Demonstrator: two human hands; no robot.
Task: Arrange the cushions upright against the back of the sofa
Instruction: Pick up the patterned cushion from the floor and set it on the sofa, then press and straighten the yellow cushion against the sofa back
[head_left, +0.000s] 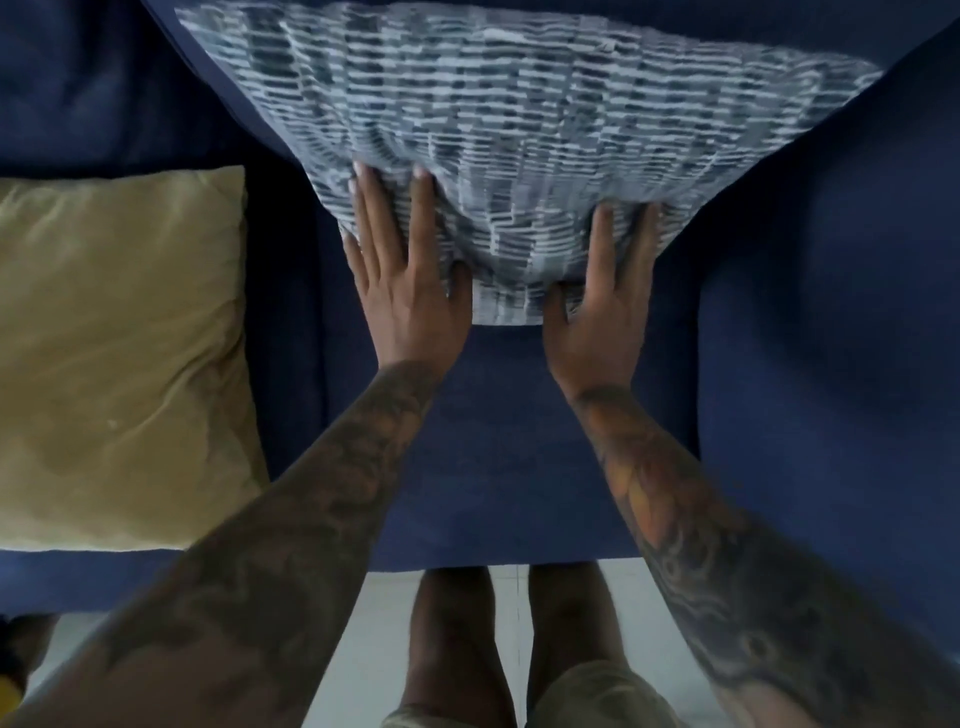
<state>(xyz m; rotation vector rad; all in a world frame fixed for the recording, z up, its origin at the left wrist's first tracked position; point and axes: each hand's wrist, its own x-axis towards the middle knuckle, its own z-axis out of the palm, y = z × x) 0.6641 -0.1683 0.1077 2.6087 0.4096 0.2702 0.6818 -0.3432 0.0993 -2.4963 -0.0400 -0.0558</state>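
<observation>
Sofa seat, patterned cushion under hands

I stand at a dark blue sofa. Below its front edge lies pale floor. The light on it is dim and soft.

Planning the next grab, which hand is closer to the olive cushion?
Left. The left hand presses the patterned cushion just right of the olive cushion; the right hand is farther.
</observation>
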